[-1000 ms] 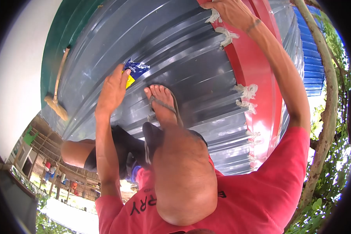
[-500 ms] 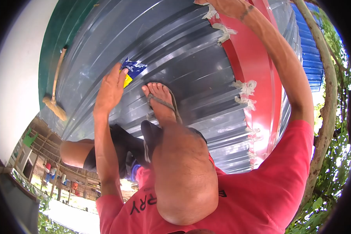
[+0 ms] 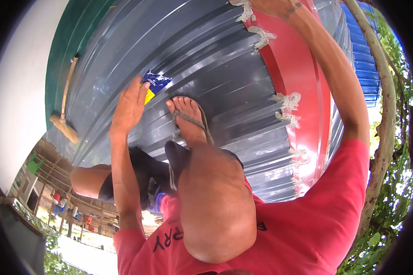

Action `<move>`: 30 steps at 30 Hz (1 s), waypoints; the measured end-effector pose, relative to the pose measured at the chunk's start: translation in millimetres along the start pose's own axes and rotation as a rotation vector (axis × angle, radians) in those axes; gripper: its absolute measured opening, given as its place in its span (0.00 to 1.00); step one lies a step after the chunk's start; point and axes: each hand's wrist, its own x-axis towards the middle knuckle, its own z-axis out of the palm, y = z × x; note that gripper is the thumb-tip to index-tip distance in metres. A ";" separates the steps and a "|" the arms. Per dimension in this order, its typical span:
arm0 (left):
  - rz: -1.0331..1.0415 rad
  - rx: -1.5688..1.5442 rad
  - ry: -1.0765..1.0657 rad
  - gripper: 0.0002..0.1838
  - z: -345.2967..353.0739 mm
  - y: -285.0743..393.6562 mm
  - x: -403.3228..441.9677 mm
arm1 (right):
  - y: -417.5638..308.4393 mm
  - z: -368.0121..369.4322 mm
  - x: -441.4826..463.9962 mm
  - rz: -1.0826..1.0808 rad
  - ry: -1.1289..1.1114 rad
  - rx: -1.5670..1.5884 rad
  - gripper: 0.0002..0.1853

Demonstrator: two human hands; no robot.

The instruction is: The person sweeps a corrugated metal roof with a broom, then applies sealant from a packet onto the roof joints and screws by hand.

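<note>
My left hand [image 3: 127,109] is closed on a blue and yellow packet [image 3: 155,86], which has whitish residue on it and its torn-looking end facing up and right. Grey ribbed metal roofing sheets [image 3: 179,55] lie beneath it. At the top edge of the view, my right hand [image 3: 273,7] is by the edge of a red metal flashing [image 3: 294,59], next to a whitish smeared patch of sealant [image 3: 246,13]; its fingers are mostly cut off. More sealant patches [image 3: 289,101] run along the seam between the red flashing and the grey sheets.
My foot in a flip-flop [image 3: 188,114] stands on the ribs below the packet. A wooden-handled brush [image 3: 68,96] lies to the left. A tree trunk [image 3: 385,114] rises at the right, near blue roofing [image 3: 365,59]. Lower ground and a bamboo structure [image 3: 55,165] show at lower left.
My right hand has shifted slightly right and up, farther out of view. The packet in my left hand has tilted a little; that hand stays almost in place.
</note>
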 end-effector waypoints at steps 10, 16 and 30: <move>-0.047 -0.016 0.003 0.18 -1.9 4.7 -4.4 | -6.4 19.7 13.4 -0.073 -0.126 -0.265 0.13; -0.020 -0.032 0.020 0.18 -3.0 1.7 -5.0 | 3.6 -2.5 -7.4 -0.072 -0.071 -0.113 0.18; -0.038 -0.015 -0.037 0.22 -4.1 2.0 0.3 | -1.2 -25.1 -42.6 -0.036 0.012 -0.277 0.20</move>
